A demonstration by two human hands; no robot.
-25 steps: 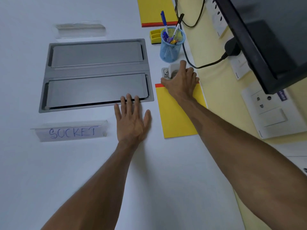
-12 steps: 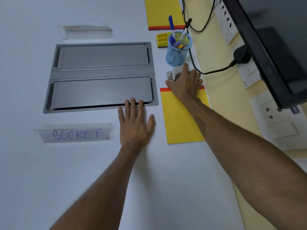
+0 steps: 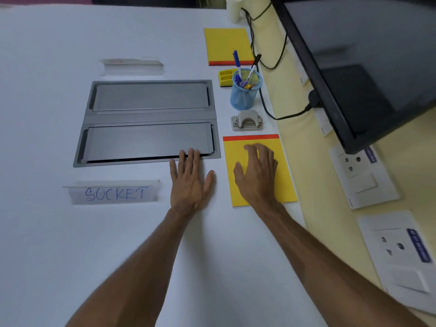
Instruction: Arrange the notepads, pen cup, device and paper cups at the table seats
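Observation:
A yellow notepad point(image 3: 286, 171) with a red top strip lies near the table's right edge, and my right hand point(image 3: 257, 173) hovers over or rests on it, fingers apart and empty. Just beyond it sits a small grey device point(image 3: 246, 120), free of my hand. Behind that stands a blue mesh pen cup point(image 3: 245, 95) with several pens. A second yellow notepad point(image 3: 227, 44) lies farther back. A white paper cup point(image 3: 233, 9) stands at the far edge. My left hand point(image 3: 191, 178) lies flat on the white table point(image 3: 70, 256), fingertips on the socket panel's rim.
A grey double-lid socket panel point(image 3: 148, 121) is set into the table, with clear name stands point(image 3: 113, 193) marked SOCKET in front and another point(image 3: 131, 66) behind. A yellow holder point(image 3: 225, 77) sits by the pen cup. A black monitor point(image 3: 354, 67) and cables overhang the right side.
My right hand has let go of the grey device and drawn back over the near notepad. The left hand stays flat in place. The view has tilted up.

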